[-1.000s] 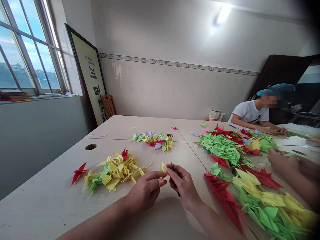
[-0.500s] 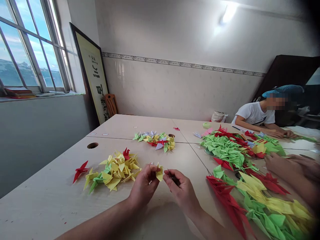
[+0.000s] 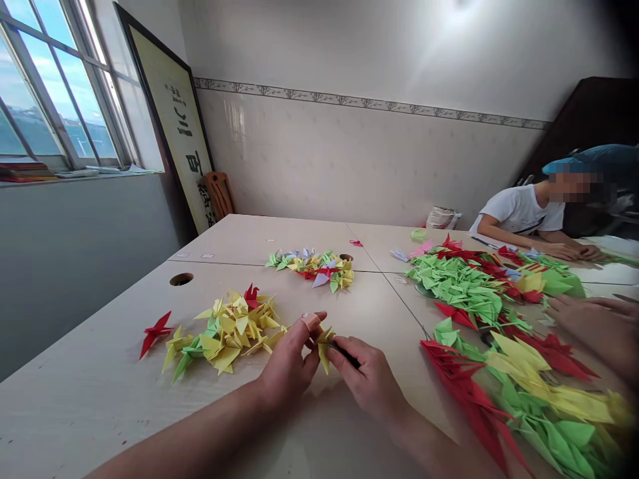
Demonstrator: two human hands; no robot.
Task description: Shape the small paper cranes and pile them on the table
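Near the front middle of the table, my left hand [image 3: 291,362] pinches a small yellow folded-paper piece [image 3: 325,349]. My right hand [image 3: 367,376] is closed around a slim dark tool [image 3: 346,354], whose tip meets the yellow paper; its exact kind is hidden by my fingers. Left of my hands lies a heap of yellow folded-paper pieces [image 3: 237,336], with some green ones at its near left and a red one on top. A single red folded-paper piece [image 3: 156,332] lies farther left.
Beyond my hands sits a mixed-colour paper cluster [image 3: 319,271]. Green paper pieces [image 3: 454,286] and red ones [image 3: 469,392] spread over the right side. Another person's hands [image 3: 594,326] are at the right edge; a person in a white shirt [image 3: 519,207] sits farther back. The table has a round hole [image 3: 181,279].
The dark tool has come up against the yellow paper, and my hands are closer together. The yellow piece has tilted. The camera view has shifted slightly.
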